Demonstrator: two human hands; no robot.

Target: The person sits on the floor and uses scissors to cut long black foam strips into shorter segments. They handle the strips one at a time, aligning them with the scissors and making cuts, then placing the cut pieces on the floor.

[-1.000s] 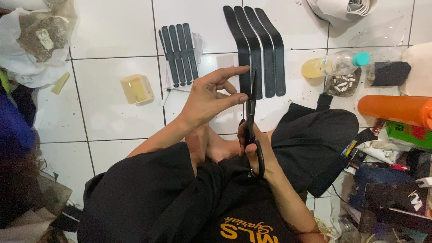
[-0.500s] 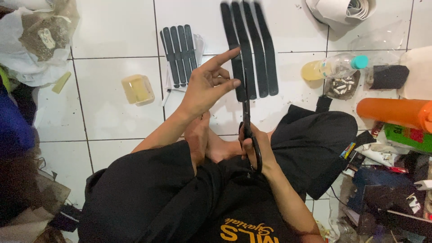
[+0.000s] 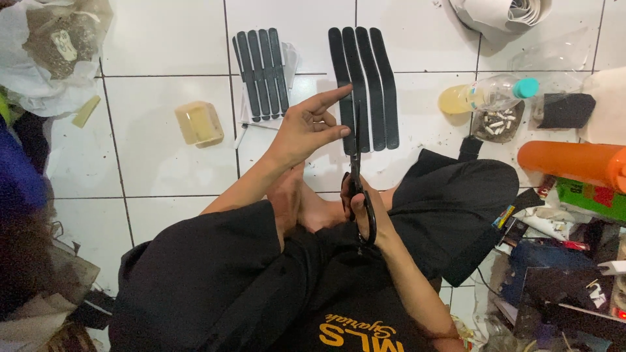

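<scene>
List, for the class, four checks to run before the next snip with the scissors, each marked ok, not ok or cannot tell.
1. Right hand grips the scissors through the handle loops: ok.
2. Left hand steadies a black strip by the blades: ok.
3. Left fingers clear of the blades: cannot tell, they lie very close.
4. Blades lined up on a cut line: cannot tell, no line shows.
5. Other strips out of the blades' path: ok, they lie apart to the left.
</scene>
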